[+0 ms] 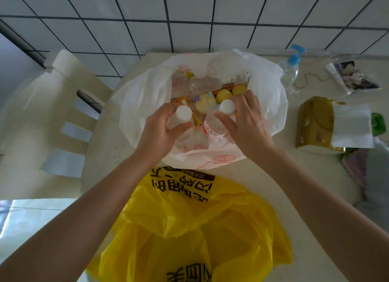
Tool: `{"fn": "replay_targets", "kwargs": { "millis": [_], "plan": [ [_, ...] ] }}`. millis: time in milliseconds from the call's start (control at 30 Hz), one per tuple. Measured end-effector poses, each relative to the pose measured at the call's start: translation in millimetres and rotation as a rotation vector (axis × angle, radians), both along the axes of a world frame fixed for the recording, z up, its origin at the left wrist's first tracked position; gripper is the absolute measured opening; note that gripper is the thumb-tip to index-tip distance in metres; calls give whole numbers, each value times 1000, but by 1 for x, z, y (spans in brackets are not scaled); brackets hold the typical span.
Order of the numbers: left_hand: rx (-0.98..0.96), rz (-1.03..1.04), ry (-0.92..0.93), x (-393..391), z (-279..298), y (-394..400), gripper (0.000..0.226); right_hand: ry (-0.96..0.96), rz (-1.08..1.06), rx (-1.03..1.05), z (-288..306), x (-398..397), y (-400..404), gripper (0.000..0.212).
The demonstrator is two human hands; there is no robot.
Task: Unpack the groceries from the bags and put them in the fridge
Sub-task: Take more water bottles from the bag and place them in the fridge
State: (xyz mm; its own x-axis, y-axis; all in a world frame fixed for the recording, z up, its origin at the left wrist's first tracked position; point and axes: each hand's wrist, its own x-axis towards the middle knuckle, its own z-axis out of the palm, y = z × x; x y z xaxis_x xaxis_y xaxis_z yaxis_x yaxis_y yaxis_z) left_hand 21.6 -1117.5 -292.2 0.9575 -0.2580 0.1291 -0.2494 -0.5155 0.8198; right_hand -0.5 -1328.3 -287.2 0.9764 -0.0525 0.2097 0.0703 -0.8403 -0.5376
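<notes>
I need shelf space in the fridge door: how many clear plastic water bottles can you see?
3. One white-capped clear plastic bottle is gripped by the left hand, another by the right hand, and a third lies at the back of the white plastic bag. More may be hidden.

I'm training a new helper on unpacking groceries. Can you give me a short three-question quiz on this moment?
1. True or false: each hand grips a white-capped bottle.
2. Which bag are the bottles coming out of? A) yellow bag B) white bag C) clear zip bag
3. Fill in: the pump bottle at the table's far side has a ___ top.

Key:
1. True: left hand holds the left bottle, right hand the right bottle.
2. B, the white bag; the yellow bag lies nearer.
3. Blue, on the pump bottle.
</notes>
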Motion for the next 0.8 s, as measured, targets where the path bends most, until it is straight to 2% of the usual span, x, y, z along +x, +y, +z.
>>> {"fn": "replay_targets", "kwargs": {
  "millis": [233, 400, 467, 567, 667, 800],
  "plan": [
    [-110, 286, 3, -10, -25, 16, 42, 119, 36, 282, -6, -4, 17, 46],
    [-74, 211, 153, -13, -34, 19, 61, 159, -6, 430, -19, -3, 25, 49],
    [-46, 211, 143, -13, -41, 18, 68, 198, -8, 466, -29, -7, 26, 61],
    [-53, 231, 233, -13, -53, 18, 76, 174, -46, 501, -47, -14, 26, 79],
    [-39, 244, 295, -12, -68, 18, 78, 206, -104, 559, -67, -16, 23, 88],
    [-18, 260, 263, -11, -79, 16, 73, 315, -159, 579, -91, -16, 21, 85]
  ]
}}
